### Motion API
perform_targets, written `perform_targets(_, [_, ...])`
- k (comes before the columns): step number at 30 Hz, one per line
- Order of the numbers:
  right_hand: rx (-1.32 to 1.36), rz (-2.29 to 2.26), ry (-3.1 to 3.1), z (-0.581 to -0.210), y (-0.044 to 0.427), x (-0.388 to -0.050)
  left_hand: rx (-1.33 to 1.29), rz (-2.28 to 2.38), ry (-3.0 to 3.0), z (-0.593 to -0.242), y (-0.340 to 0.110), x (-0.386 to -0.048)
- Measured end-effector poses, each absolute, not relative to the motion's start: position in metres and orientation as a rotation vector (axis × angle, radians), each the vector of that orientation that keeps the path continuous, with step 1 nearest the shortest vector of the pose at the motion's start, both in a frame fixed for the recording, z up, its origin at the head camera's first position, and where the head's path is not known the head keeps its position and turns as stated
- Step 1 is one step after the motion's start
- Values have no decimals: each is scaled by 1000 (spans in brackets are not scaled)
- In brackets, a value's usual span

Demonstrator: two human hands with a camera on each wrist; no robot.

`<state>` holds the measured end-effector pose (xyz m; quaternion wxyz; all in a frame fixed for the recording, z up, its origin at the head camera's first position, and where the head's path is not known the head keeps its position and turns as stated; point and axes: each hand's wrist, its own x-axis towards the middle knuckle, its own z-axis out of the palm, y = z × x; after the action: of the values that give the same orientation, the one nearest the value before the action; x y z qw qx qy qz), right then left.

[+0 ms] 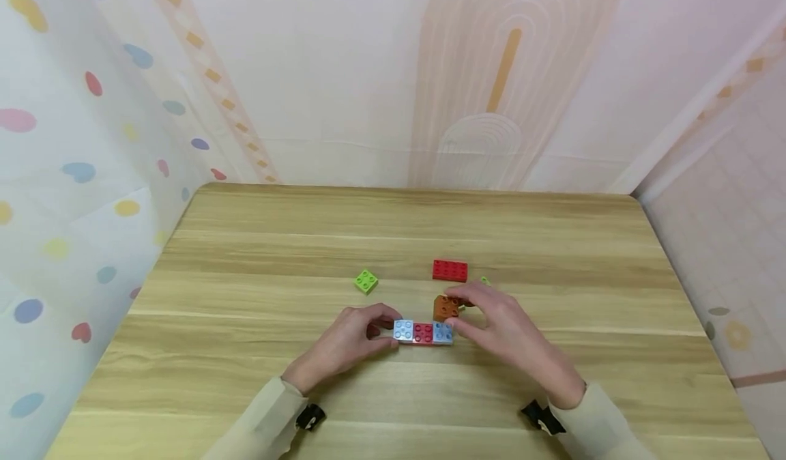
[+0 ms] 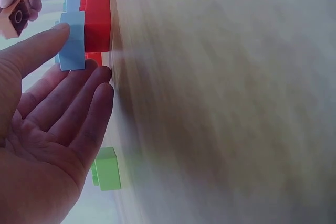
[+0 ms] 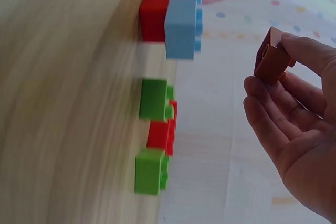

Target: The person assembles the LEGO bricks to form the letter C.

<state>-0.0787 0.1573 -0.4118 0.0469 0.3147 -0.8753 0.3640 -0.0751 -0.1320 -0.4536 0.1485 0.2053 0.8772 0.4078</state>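
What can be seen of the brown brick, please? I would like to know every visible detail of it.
The brown brick is a small, blocky piece that looks like plastic, with round studs on top. Its underside is hollow, with a round tube inside, as the left wrist view shows. It is held in the air, tilted, its studs facing mostly upward, pinched between the thumb and fingers of the right hand. It is near the blue brick at the row's right end, apart from it.
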Motion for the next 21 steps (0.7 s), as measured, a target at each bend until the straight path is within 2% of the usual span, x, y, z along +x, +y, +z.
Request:
perform_targets(12, [1023,1114,-2679,-426,138,-73,632,1236,2478,-461,-129,-75])
perform_targets(21, [1039,1102,-2711,-422,126,-76,644,1219,2490,-458,-129,-78])
